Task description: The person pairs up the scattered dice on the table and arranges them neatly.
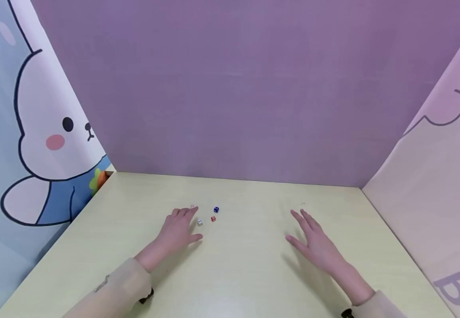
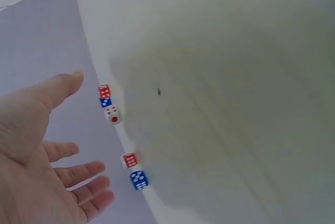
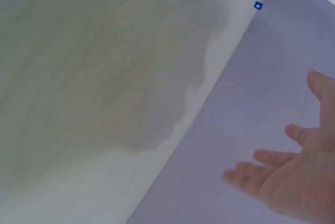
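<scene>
Several small dice lie in a loose group on the pale tabletop. In the head view I see a blue die (image 1: pixel 216 210), a red die (image 1: pixel 213 218) and a white die (image 1: pixel 200 222). Another die (image 1: pixel 192 206), whitish, is partly covered by the left index finger. My left hand (image 1: pixel 180 230) hovers at the group's left side, thumb and fingers apart, holding nothing. The left wrist view shows red, white and blue dice, such as a blue die (image 2: pixel 139 180), beyond the fingers. Well to the right, my right hand (image 1: pixel 315 243) is spread over bare tabletop, its palm holding nothing.
The pale table (image 1: pixel 250 274) ends at a purple wall panel (image 1: pixel 246 97) behind. A cartoon-printed sheet (image 1: pixel 55 110) flanks it on the left, a pink and cream sheet (image 1: pixel 444 176) on the right. A tiny mark (image 1: pixel 303 203) shows beyond the right fingertips.
</scene>
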Tool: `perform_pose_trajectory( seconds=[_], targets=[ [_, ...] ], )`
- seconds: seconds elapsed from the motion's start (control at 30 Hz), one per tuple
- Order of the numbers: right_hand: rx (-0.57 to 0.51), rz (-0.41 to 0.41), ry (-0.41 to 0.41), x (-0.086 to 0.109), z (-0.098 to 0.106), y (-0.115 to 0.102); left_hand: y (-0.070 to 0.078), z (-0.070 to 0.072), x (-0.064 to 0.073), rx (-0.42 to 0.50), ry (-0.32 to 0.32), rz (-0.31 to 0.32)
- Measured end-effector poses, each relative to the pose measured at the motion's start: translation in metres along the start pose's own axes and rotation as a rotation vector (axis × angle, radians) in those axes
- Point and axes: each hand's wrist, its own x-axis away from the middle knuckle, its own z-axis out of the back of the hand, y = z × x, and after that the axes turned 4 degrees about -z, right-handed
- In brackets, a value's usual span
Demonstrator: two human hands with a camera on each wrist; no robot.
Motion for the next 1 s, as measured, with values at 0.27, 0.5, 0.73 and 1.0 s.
perform_pose_trajectory(
  seconds=[0.27, 0.5, 0.73, 1.0],
  targets=[
    [-0.090, 0.055, -0.050, -0.013, -0.002, 0.004, -0.002, -0.006, -0.018, 0.132, -0.051, 0.128],
    [-0.181, 0.037, -0.139, -0.018, -0.007, 0.007, -0.006, -0.011, -0.026, 0.260, -0.040, 0.191],
    [-0.264, 0.078, -0.188, -0.024, -0.014, 0.011, -0.007, -0.014, -0.030, 0.266, -0.012, 0.221],
    [-0.321, 0.085, -0.247, -0.027, -0.021, 0.017, -0.004, -0.012, -0.030, 0.254, -0.001, 0.222]
  ],
)
